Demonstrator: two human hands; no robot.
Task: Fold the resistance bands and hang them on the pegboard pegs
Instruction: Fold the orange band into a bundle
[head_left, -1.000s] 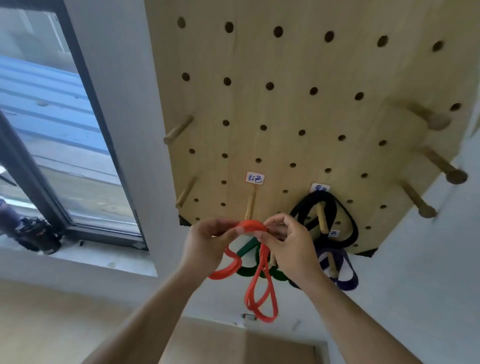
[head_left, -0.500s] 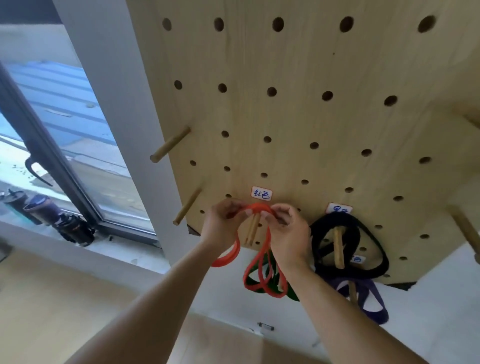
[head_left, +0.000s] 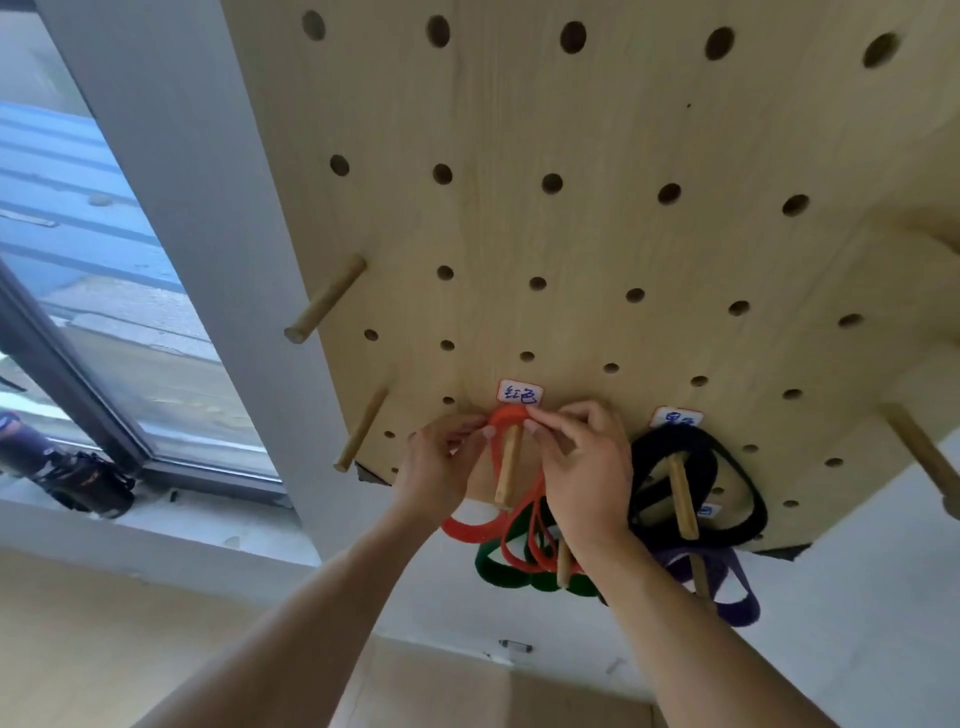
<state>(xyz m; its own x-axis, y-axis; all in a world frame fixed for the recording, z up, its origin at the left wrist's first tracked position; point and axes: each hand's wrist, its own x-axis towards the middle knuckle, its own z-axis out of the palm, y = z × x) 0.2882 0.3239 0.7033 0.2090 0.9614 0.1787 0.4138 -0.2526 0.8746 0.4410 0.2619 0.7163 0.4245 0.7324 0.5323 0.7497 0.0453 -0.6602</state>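
The folded orange-red rubber resistance band (head_left: 511, 418) arches over the root of a short light wooden peg (head_left: 506, 465) on the pale plywood pegboard (head_left: 571, 234), directly under a small white label with blue handwriting (head_left: 520, 393). The top of its fold sits between the two hands, each pinching it from one side. The left hand (head_left: 441, 467) holds the band's left side, thumb and forefinger pressed together on the strip just left of the peg; the other fingers (head_left: 457, 423) curl loosely above. The right hand (head_left: 582, 467) pinches the right side of the fold with thumb and forefinger tips just right of the peg, the remaining fingers bent and stacked behind. Both forearms reach up from the lower edge of the view, converging toward the peg, with the backs of the hands facing the camera.

Below the hands the band falls in several thin loops, one wide curve swinging left under the left wrist, the narrower loops hanging down between the wrists over a dark green looped band (head_left: 498, 569) on a lower peg. To the right, a black looped band (head_left: 727, 478) hangs on its own peg beneath a second label, with a purple looped band (head_left: 732, 597) below it. A window with a dark frame (head_left: 78, 374) lies to the left of the board.
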